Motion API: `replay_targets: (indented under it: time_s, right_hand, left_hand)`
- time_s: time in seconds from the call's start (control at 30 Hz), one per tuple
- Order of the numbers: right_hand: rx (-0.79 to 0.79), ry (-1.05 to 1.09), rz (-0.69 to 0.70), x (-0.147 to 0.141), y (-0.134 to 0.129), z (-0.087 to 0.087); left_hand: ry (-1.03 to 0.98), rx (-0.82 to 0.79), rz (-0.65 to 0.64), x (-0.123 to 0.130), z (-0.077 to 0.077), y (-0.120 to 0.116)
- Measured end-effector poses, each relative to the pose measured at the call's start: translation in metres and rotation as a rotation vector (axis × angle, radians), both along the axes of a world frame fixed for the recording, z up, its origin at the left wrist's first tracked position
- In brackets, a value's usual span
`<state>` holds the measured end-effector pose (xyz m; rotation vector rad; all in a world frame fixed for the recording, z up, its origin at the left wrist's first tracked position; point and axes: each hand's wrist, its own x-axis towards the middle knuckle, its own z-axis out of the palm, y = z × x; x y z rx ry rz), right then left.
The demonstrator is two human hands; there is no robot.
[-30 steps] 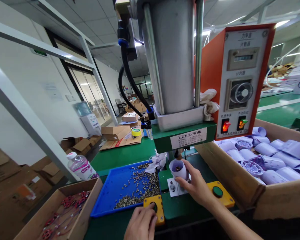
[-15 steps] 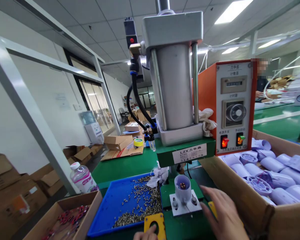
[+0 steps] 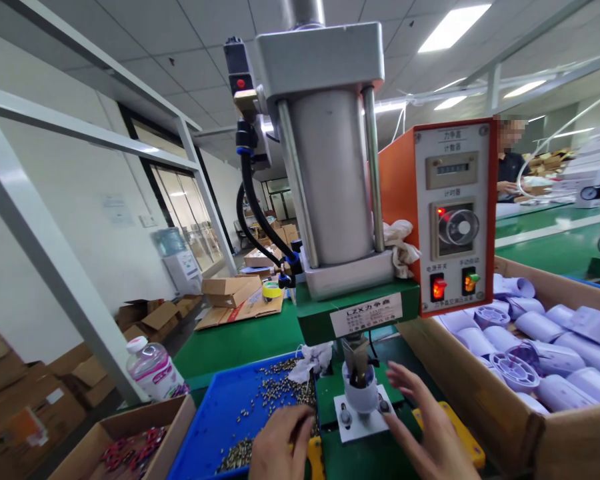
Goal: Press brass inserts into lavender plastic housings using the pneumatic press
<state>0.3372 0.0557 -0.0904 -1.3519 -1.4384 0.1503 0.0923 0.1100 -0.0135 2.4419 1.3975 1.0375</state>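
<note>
Partly behind left hand (image 3: 279,445): yellow box (image 3: 317,459)

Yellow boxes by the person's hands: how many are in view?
2. The left box is partly covered by the left hand; the right box shows partly behind the right hand. Any others hidden, I cannot tell.

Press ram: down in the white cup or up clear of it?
Down: the ram enters the white cup, its lower end below the rim. Cannot tell how deep; the wall hides it.
</note>
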Motion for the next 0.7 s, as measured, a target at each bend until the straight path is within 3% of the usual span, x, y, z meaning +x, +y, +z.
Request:
replay_targets:
  time_s: [0.07,0.17,0.3,0.53,0.7]
  right_hand:
    - [-0.018,0.141,0.113,-0.021,0.013,0.025]
    - [-0.035,0.259,0.187,-0.038,0.028,0.04]
    - [-0.035,0.341,0.201,-0.041,0.033,0.036]
    - [-0.052,0.404,0.247,-0.04,0.031,0.038]
    - [-0.068,0.416,0.297,-0.038,0.028,0.044]
  left_hand:
    - [-0.085,-0.143,0.013,0.019,0.019,0.01]
    - [-0.188,-0.328,-0.04,0.043,0.04,0.021]
    - [-0.166,-0.358,-0.111,0.059,0.06,0.026]
    - [0.114,-0.376,-0.189,0.09,0.092,0.021]
    - [0.301,-0.355,-0.217,0.105,0.096,0.021]
